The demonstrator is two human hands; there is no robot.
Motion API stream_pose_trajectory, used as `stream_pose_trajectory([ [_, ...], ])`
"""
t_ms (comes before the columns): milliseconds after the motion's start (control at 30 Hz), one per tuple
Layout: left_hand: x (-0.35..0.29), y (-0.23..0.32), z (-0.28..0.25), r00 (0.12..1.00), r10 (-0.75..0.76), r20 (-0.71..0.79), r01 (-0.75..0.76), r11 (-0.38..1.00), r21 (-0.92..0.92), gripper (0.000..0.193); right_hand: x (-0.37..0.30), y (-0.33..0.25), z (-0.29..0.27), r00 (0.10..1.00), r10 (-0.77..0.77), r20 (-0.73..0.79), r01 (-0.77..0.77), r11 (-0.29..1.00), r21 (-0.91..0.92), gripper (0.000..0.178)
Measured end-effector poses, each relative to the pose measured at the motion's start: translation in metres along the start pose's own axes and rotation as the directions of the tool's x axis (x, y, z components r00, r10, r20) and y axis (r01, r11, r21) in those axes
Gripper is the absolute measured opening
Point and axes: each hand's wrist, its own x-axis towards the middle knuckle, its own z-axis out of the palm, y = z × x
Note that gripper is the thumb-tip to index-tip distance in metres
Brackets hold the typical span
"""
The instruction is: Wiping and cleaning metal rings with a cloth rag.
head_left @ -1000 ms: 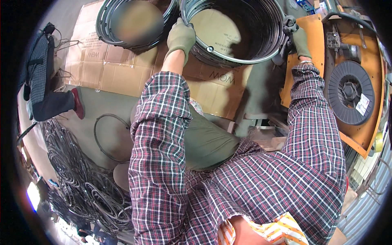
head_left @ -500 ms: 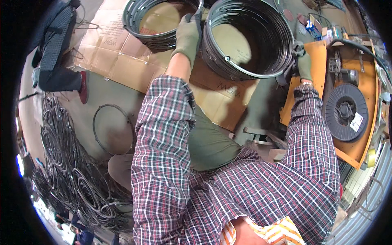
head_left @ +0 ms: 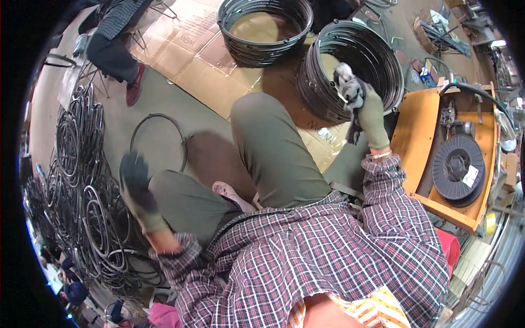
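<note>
My left hand [head_left: 141, 188], in an olive glove with dark fingertips, is off the rings, fingers stretched out beside my left knee. Near it lie a single black ring [head_left: 185, 143] on the floor and a heap of black coiled rods or tubes [head_left: 82, 158]. My right hand [head_left: 372, 119], gloved too, is closed on a crumpled grey rag [head_left: 350, 90] with a dark end hanging down. That rag is in front of the near edge of the right-hand stack of black rings [head_left: 322, 98]. A second stack of black rings [head_left: 262, 53] stands to its left.
Both stacks stand on flattened cardboard [head_left: 191, 60]. To my right is an orange box-shaped machine [head_left: 415, 136] holding a black wire spool [head_left: 458, 170]. Another person's leg [head_left: 112, 57] is at upper left. A basket of rods [head_left: 437, 33] stands far right.
My left hand has let go of the left ring stack and come down to the left of my knee. My right hand has moved left with the rag; my head view has shifted.
</note>
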Motion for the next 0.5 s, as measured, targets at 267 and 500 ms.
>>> stream_pose_trajectory([
  [267,-0.138,-0.163,-0.138,0.886,-0.253,-0.389,0.159,0.953,-0.259,0.044,0.009,0.113,0.065,0.97,0.089,0.224,-0.01,0.943,-0.331,0.053],
  [500,-0.212,-0.321,-0.202,0.86,-0.386,-0.334,0.338,0.921,-0.194,0.037,0.023,0.111,0.059,0.973,0.101,0.207,-0.023,0.937,-0.349,0.039],
])
